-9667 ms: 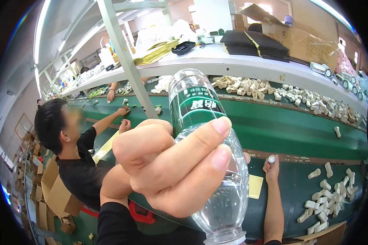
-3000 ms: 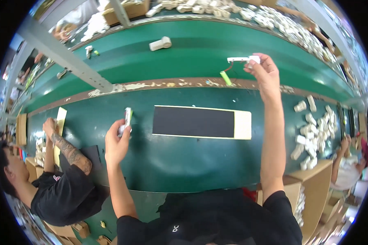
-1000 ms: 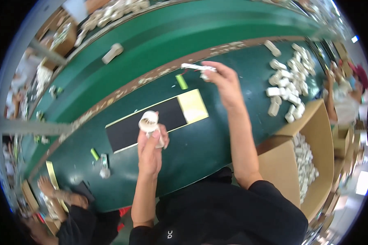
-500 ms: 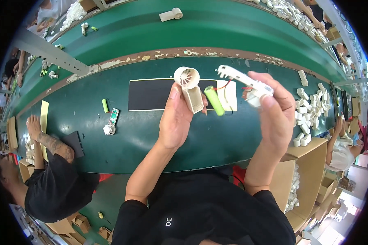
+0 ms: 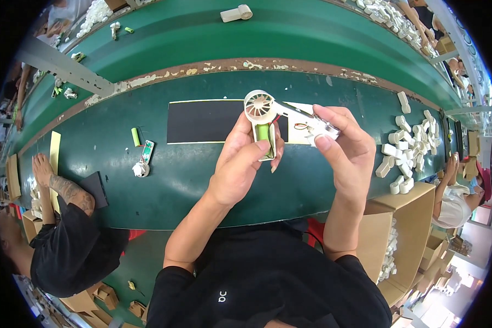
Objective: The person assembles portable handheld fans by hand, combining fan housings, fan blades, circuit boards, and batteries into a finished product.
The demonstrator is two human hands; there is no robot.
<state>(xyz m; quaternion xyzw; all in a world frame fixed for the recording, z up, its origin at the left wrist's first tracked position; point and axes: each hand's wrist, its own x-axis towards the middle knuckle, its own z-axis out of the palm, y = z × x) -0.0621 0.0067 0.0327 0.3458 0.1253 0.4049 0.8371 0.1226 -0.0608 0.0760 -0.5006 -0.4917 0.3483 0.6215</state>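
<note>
My left hand (image 5: 236, 164) is closed round a white handheld fan housing (image 5: 260, 107), its round vaned head upward and its hollow handle toward me. Inside that handle lies a green battery (image 5: 263, 133), with my left thumb against it. Held in my right hand (image 5: 347, 143), between thumb and fingers, is a white fan motor assembly (image 5: 323, 130) with a slim strip reaching toward the housing's head. A red wire shows between the assembly and the housing. Part of the handle is hidden by my left fingers.
A black mat (image 5: 205, 121) lies behind my hands. To the left are a loose green battery (image 5: 135, 136) and another motor assembly (image 5: 141, 168). White housings (image 5: 413, 145) are heaped at right, beside an open carton (image 5: 407, 240). A co-worker's forearm (image 5: 71, 194) rests at far left.
The green battery, which hung beside the housing, is now in its handle. My right hand has brought the motor assembly left and closer to the housing, and my left thumb has come over the handle.
</note>
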